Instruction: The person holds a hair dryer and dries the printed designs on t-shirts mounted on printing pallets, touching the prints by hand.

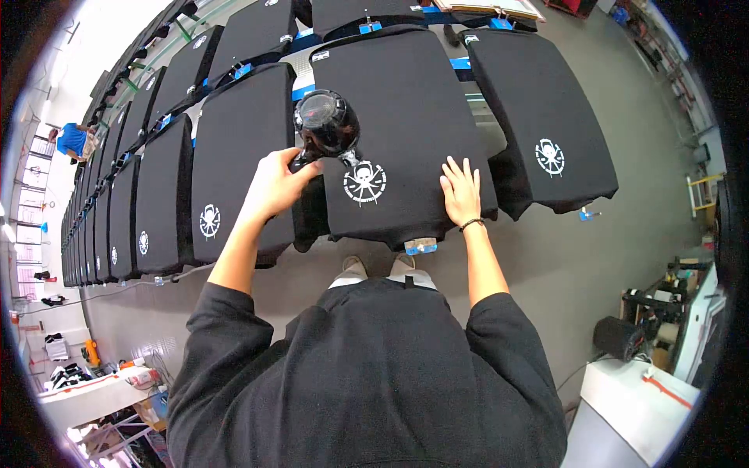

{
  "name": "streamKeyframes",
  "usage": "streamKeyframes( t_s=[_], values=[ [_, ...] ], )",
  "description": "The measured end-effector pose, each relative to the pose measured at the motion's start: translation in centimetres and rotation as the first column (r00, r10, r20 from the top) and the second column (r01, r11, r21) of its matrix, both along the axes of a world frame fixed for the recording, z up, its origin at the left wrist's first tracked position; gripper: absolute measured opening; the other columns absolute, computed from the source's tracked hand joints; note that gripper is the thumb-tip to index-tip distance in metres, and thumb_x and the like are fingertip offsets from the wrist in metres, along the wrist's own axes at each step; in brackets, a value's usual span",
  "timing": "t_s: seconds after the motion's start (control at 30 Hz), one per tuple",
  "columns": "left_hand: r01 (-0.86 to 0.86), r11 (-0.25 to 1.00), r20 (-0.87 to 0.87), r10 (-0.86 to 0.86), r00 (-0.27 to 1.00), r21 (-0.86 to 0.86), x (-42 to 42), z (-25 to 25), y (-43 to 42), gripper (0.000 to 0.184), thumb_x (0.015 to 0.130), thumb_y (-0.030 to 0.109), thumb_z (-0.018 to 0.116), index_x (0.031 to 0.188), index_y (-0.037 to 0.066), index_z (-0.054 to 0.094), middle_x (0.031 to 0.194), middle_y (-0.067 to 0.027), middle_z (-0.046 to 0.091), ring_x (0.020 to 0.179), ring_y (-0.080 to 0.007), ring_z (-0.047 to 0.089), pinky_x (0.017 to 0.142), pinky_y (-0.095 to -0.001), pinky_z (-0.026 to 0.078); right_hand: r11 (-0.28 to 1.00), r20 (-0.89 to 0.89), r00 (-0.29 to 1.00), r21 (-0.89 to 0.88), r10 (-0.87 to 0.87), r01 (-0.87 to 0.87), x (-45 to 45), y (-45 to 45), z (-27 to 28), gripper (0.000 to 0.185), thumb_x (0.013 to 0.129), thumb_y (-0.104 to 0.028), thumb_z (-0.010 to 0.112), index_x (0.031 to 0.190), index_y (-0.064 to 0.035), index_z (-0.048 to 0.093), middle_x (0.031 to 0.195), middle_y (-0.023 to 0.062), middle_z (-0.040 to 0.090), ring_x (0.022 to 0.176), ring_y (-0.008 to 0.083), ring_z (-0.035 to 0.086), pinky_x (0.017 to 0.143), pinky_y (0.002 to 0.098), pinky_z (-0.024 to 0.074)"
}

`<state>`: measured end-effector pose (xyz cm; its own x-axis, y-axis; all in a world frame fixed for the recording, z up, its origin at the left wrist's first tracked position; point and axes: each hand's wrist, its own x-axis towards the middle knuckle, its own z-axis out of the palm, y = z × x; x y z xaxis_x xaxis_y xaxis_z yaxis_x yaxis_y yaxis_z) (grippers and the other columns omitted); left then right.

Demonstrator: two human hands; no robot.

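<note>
My left hand [275, 184] is wrapped round the handle of a glossy black pistol-grip tool [331, 125] with a bulky rounded body. Its exact kind is unclear. The narrow end sits just above a white spider-like print [365, 184] on a black garment panel [398, 101], stretched over a flat board. Palm down, my right hand [462, 192] lies on the same panel near its right edge, fingers out, holding nothing. A dark band circles that wrist. Below the panel's near edge a blue-and-clear clamp [421, 246] shows.
More black panels on boards run in rows to the left, and another panel [546, 117] stands at right. A wooden-edged frame [499, 8] lies at the back. Far left is a person in blue [72, 140]. A cable [183, 274] trails at left; a white cabinet [632, 405] stands behind right.
</note>
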<state>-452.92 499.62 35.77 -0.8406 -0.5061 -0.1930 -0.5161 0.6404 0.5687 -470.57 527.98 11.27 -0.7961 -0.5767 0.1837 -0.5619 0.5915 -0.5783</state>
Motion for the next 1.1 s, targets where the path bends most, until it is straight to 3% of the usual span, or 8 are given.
streamKeyframes(
  t_s=[0.17,0.27,0.4,0.5,0.6,0.83,0.93,1.1],
  values=[
    [-0.006,0.986,0.020,0.003,1.000,0.164,-0.5,0.2,1.0,0.044,0.086,0.038,0.071,0.086,-0.005,0.064,0.060,-0.0100,0.060,0.055,-0.0167,0.062,0.057,-0.0339,0.049,1.000,0.003,1.000,0.000,0.005,-0.005,0.0,0.1,-0.3,0.046,0.103,-0.037,0.045,0.134,-0.0074,0.059,0.154,0.0063,0.043,0.148,0.0359,0.025,0.121,0.0524,0.0129],
    [0.098,0.995,-0.002,-0.098,0.995,-0.014,-0.5,-0.9,0.8,0.035,0.089,0.033,0.072,0.099,0.000,0.068,0.061,-0.0026,0.060,0.050,-0.0080,0.055,0.048,-0.0254,0.043,1.000,0.001,1.000,0.014,0.000,-0.001,0.0,0.0,-0.1,0.045,0.103,-0.036,0.045,0.134,-0.0073,0.059,0.154,0.0063,0.043,0.147,0.0361,0.026,0.121,0.0524,0.0131],
    [0.068,0.984,-0.022,-0.066,0.998,0.163,-0.7,-1.1,1.1,0.034,0.089,0.032,0.072,0.099,0.000,0.068,0.062,-0.0024,0.061,0.052,-0.0084,0.057,0.050,-0.0259,0.047,1.000,-0.005,1.000,0.023,-0.001,0.001,0.1,-0.1,0.0,0.045,0.103,-0.036,0.045,0.135,-0.0071,0.058,0.154,0.0066,0.042,0.147,0.0367,0.026,0.121,0.0527,0.0135],
    [0.068,0.994,-0.014,-0.067,0.998,0.087,-0.4,-0.9,0.9,0.033,0.089,0.032,0.071,0.094,0.000,0.068,0.062,-0.0035,0.061,0.052,-0.0094,0.057,0.050,-0.0269,0.046,1.000,-0.012,1.000,0.015,-0.022,0.022,0.7,-0.3,0.1,0.046,0.102,-0.036,0.045,0.136,-0.0072,0.058,0.154,0.0074,0.042,0.147,0.0371,0.026,0.121,0.0527,0.0134],
    [0.077,0.989,-0.099,-0.090,0.991,-0.122,0.4,-1.5,-0.8,0.031,0.088,0.031,0.070,0.089,0.000,0.067,0.060,-0.0034,0.059,0.051,-0.0105,0.056,0.050,-0.0277,0.044,0.999,-0.050,0.999,0.046,-0.020,0.022,1.6,-0.4,0.2,0.046,0.102,-0.036,0.045,0.136,-0.0077,0.058,0.154,0.0083,0.042,0.147,0.0373,0.026,0.121,0.0531,0.0139],
    [0.040,0.999,-0.050,-0.039,0.998,0.006,4.7,0.1,-0.6,0.027,0.089,0.026,0.069,0.083,0.001,0.063,0.056,-0.0005,0.055,0.049,-0.0080,0.051,0.047,-0.0271,0.039,0.997,-0.068,0.998,0.079,-0.015,0.020,2.4,-0.8,-0.1,0.048,0.102,-0.037,0.044,0.138,-0.0075,0.056,0.154,0.0090,0.042,0.147,0.0373,0.026,0.121,0.0533,0.0138],
    [0.005,0.996,0.043,-0.009,0.999,0.095,5.1,1.3,1.4,0.036,0.086,0.031,0.071,0.086,-0.004,0.065,0.059,-0.0080,0.060,0.052,-0.0131,0.058,0.053,-0.0316,0.046,0.999,-0.020,1.000,0.034,0.022,-0.021,3.1,-1.6,-0.1,0.048,0.103,-0.034,0.043,0.141,-0.0056,0.052,0.154,0.0089,0.042,0.148,0.0362,0.025,0.120,0.0543,0.0124],
    [0.062,0.976,0.012,-0.066,0.998,0.207,3.4,0.0,3.2,0.040,0.086,0.035,0.071,0.087,-0.004,0.064,0.061,-0.0085,0.060,0.056,-0.0135,0.059,0.055,-0.0322,0.047,0.980,0.012,0.990,-0.143,0.138,-0.135,4.8,-3.1,0.3,0.051,0.103,-0.033,0.045,0.142,-0.0011,0.049,0.150,0.0149,0.046,0.145,0.0383,0.031,0.120,0.0522,0.0155]
  ],
)
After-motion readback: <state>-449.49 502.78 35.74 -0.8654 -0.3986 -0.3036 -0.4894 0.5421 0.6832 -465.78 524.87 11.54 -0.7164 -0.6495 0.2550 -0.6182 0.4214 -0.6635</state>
